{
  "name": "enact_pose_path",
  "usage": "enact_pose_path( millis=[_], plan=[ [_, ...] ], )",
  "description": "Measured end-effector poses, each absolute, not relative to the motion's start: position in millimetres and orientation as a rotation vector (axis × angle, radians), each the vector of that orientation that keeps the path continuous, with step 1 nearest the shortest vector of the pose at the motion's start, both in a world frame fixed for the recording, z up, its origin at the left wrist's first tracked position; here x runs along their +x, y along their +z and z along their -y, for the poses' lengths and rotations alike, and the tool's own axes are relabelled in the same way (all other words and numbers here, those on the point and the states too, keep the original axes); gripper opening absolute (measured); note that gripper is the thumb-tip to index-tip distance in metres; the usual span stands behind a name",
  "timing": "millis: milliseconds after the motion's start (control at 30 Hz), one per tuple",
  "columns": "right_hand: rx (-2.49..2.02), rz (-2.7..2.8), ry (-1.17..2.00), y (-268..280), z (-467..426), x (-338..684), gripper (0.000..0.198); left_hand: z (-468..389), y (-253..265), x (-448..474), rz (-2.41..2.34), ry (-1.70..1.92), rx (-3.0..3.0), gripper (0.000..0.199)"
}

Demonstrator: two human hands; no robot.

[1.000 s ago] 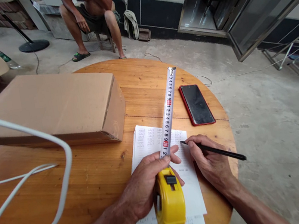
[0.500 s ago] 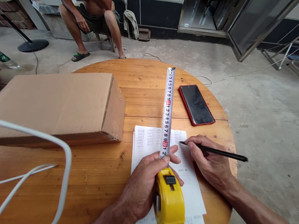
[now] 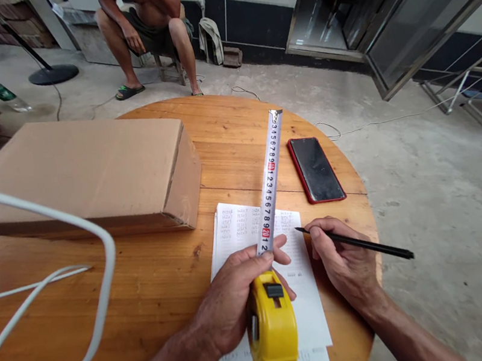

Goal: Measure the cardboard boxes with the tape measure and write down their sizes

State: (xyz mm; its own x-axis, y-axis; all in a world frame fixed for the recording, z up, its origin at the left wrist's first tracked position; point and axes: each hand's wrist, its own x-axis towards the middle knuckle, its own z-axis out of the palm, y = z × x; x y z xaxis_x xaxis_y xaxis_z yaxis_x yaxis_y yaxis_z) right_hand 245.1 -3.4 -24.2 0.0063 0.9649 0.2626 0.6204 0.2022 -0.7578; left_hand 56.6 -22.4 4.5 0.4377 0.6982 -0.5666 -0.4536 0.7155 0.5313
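Note:
My left hand (image 3: 243, 281) grips a yellow tape measure (image 3: 273, 328), its thumb pressed on the blade near the case. The printed blade (image 3: 269, 182) is pulled out and points away from me over the table. In my right hand (image 3: 345, 261) a black pen (image 3: 365, 241) is pinched, its tip at the right side of the paper. Handwritten rows cover the stacked white sheets (image 3: 307, 310), which lie under both the tape and my left hand. Whether the pen tip touches the sheet I cannot tell.
On the round wooden table (image 3: 151, 304) lie a cardboard box (image 3: 84, 175) at left and a red-cased phone (image 3: 316, 168) at right. A white cable (image 3: 106, 287) loops in front at left. Beyond the table a person (image 3: 148, 30) sits on a stool.
My right hand and the pen have shifted slightly to the right, the pen's tip moving toward the paper's edge. The left hand and tape measure stay put.

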Motion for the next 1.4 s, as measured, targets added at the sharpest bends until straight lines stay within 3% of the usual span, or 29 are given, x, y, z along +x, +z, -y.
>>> enact_pose_path(
  millis=[1133, 1400],
  plan=[
    [-1.468, 1.733, 0.664, -25.0, 2.8, 244.6, 0.012, 20.6, 4.4, 57.6, -0.861, 0.723, 0.308, 0.017],
    [-1.437, 1.588, 0.540, -25.0, -0.4, 243.5, 0.013, 21.1, 2.5, 56.2, -0.830, 0.742, 0.311, 0.016]
  ],
)
